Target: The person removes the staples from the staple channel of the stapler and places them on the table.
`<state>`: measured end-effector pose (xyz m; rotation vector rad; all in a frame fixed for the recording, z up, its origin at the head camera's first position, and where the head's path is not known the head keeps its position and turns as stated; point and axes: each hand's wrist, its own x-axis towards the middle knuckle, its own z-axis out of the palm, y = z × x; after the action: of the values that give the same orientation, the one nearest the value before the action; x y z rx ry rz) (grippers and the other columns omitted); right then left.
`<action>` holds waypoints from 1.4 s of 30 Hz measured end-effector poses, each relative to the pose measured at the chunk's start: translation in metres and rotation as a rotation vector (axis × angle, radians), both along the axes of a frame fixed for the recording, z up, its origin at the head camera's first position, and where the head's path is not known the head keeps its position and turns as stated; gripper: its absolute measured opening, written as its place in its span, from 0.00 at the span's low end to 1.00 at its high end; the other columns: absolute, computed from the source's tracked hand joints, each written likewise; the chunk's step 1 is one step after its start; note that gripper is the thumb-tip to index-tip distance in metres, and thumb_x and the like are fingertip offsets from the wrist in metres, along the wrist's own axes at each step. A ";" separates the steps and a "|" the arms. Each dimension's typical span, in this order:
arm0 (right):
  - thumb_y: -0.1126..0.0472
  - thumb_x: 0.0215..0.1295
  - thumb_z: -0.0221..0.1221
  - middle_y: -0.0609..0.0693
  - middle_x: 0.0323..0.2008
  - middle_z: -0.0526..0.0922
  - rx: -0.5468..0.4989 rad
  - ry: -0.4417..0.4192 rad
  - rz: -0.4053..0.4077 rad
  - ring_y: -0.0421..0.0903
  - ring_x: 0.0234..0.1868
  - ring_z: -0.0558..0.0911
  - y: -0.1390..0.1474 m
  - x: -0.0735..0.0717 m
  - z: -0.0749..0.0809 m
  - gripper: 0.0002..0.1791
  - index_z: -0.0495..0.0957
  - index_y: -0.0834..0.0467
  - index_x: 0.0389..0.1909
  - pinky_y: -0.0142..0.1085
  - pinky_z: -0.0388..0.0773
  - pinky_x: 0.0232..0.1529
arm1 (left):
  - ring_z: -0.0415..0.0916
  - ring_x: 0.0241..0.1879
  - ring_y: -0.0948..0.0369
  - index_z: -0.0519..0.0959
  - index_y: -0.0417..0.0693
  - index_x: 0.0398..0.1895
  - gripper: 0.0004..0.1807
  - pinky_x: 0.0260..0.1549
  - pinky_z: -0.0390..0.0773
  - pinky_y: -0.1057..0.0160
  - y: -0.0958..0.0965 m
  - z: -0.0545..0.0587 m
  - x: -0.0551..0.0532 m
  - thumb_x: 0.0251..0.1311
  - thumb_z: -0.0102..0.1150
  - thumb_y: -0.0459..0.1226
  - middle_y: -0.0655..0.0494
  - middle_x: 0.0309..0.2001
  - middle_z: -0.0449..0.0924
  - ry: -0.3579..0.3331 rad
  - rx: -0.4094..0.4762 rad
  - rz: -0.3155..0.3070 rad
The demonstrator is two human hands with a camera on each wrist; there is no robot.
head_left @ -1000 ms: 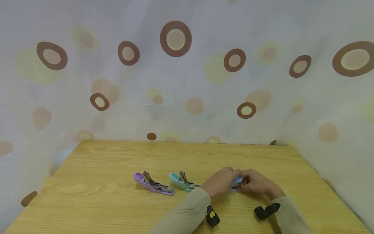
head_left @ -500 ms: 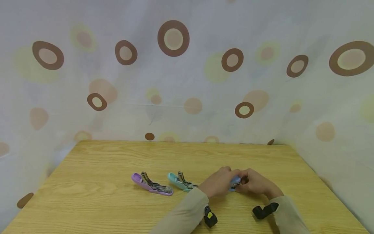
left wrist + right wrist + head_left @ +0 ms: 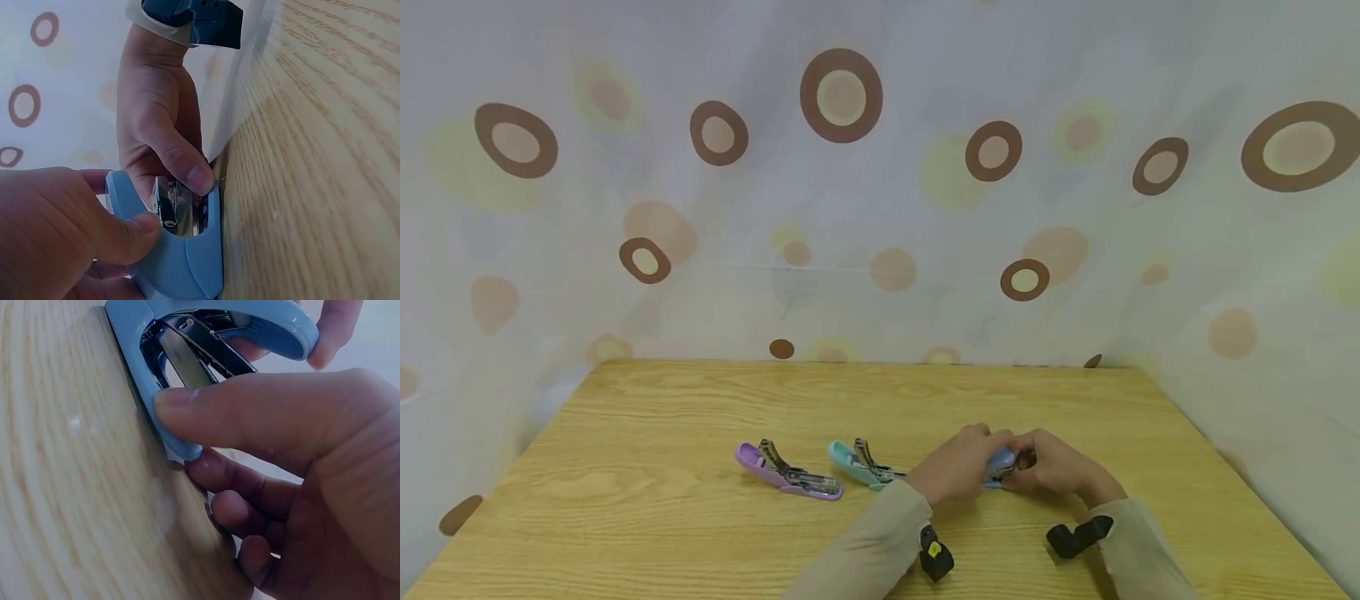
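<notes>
Both hands are at a blue stapler (image 3: pixel 172 265) on the right half of the table. My left hand (image 3: pixel 958 465) grips its upper arm and rear, thumb against the side by the metal magazine (image 3: pixel 178 209). My right hand (image 3: pixel 1060 467) pinches the front end of the base, its thumb (image 3: pixel 187 412) on top and a fingertip at the tip's underside. In the right wrist view the upper arm is raised away from the base, with metal parts showing between them. In the head view the hands cover most of this stapler.
Left of the hands, a teal stapler (image 3: pixel 857 467) lies opened out on the wooden table (image 3: pixel 647 533), partly behind my left wrist. Farther left, a purple stapler (image 3: pixel 782 475) lies opened out too. A cloth with brown ring patterns (image 3: pixel 895 192) stands behind the table.
The whole head view has shifted slightly left. Both hands keep their places on the blue stapler, and the other two staplers stay where they lie.
</notes>
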<state>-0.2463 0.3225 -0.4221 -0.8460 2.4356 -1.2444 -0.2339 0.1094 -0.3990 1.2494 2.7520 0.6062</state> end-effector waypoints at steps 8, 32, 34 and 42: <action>0.66 0.52 0.68 0.41 0.21 0.70 0.033 0.029 -0.006 0.32 0.21 0.66 0.002 0.003 0.002 0.08 0.77 0.63 0.26 0.27 0.64 0.21 | 0.71 0.49 0.64 0.68 0.56 0.56 0.25 0.43 0.74 0.72 -0.014 -0.003 -0.007 0.60 0.58 0.25 0.52 0.53 0.73 -0.101 0.222 -0.078; 0.67 0.54 0.67 0.46 0.27 0.77 0.026 0.018 -0.010 0.33 0.25 0.70 0.000 0.001 0.000 0.05 0.82 0.65 0.31 0.27 0.67 0.25 | 0.72 0.50 0.60 0.74 0.57 0.52 0.13 0.39 0.73 0.68 -0.045 0.007 0.000 0.64 0.58 0.43 0.60 0.45 0.77 -0.018 0.262 0.029; 0.67 0.54 0.67 0.47 0.28 0.78 0.031 0.022 -0.006 0.33 0.25 0.69 0.000 0.002 0.000 0.05 0.82 0.64 0.32 0.27 0.67 0.25 | 0.73 0.49 0.61 0.74 0.57 0.52 0.14 0.40 0.74 0.68 -0.047 0.007 0.001 0.65 0.58 0.43 0.60 0.46 0.77 -0.019 0.255 0.020; 0.66 0.56 0.66 0.46 0.26 0.78 0.039 0.037 0.006 0.33 0.24 0.69 -0.001 0.001 0.000 0.04 0.82 0.63 0.32 0.27 0.67 0.25 | 0.76 0.40 0.63 0.74 0.57 0.51 0.14 0.32 0.71 0.72 -0.050 0.009 0.004 0.65 0.58 0.47 0.61 0.44 0.78 -0.002 0.254 0.030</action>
<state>-0.2453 0.3211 -0.4223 -0.8730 2.4760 -1.1856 -0.2303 0.0596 -0.3897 1.2509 2.7633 0.9849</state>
